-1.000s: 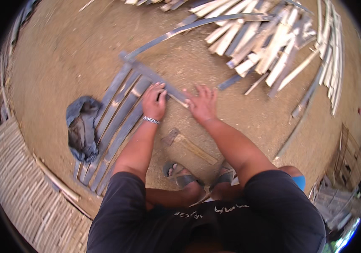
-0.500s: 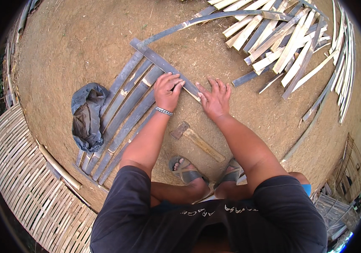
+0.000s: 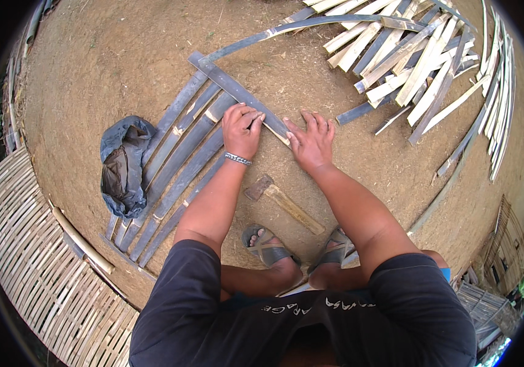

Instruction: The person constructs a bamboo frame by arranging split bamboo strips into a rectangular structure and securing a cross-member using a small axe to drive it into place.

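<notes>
Strip (image 3: 237, 93), slanting ten to four o'clock, best pressed evenly: left hand (image 3: 242, 129) grip half-curled, pinch unclear; right hand (image 3: 314, 145) grip spread, clasping nothing, at four-o'clock end.

Your left hand (image 3: 242, 130) has its fingers bent at the near edge of a dark crosswise slat (image 3: 228, 82). Your right hand (image 3: 313, 142) is with spread fingers, and its thumb is at the end of this slat. Below the slat, several long slats (image 3: 196, 136) lie side by side on the ground (image 3: 121, 73). A dark, crumpled bag (image 3: 115, 165) rests over their left side. Between your forearms lies a hatchet (image 3: 286, 205), near your sandals (image 3: 266, 248). At the upper right you have a pile of split strips (image 3: 426, 67), pale and dark.
</notes>
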Action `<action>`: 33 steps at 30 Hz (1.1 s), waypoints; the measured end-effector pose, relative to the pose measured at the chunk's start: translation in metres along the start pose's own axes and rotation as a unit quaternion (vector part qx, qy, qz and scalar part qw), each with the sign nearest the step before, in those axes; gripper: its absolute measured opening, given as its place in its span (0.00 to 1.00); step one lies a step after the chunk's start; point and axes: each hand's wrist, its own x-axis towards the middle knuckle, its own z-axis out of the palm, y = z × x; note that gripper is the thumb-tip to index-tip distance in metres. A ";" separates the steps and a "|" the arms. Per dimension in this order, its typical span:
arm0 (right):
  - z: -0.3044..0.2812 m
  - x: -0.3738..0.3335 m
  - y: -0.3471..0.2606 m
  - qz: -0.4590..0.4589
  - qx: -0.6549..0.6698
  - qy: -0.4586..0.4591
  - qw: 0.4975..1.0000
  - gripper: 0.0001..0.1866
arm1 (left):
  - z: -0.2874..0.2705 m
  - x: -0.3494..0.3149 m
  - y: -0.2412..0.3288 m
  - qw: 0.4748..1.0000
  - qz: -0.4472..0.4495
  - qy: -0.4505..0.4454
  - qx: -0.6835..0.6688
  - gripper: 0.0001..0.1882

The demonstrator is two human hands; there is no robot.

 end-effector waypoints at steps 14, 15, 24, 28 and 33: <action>-0.001 0.000 0.000 -0.005 -0.003 -0.004 1.000 0.21 | 0.002 -0.001 0.005 0.998 0.018 -0.010 0.060 0.05; 0.000 0.000 0.001 -0.007 -0.003 -0.001 1.000 0.21 | 0.003 -0.001 0.005 0.997 0.023 -0.009 0.073 0.05; 0.004 -0.001 0.002 -0.013 0.011 0.029 0.999 0.25 | 0.005 -0.002 0.002 0.993 0.050 -0.016 0.106 0.06; -0.006 -0.013 -0.002 -0.045 0.037 0.088 0.994 0.32 | 0.006 -0.002 0.002 0.993 0.047 -0.010 0.106 0.06; -0.013 -0.099 -0.013 -0.164 0.028 -0.163 0.972 0.39 | 0.003 -0.006 0.000 0.993 0.043 -0.012 0.112 0.06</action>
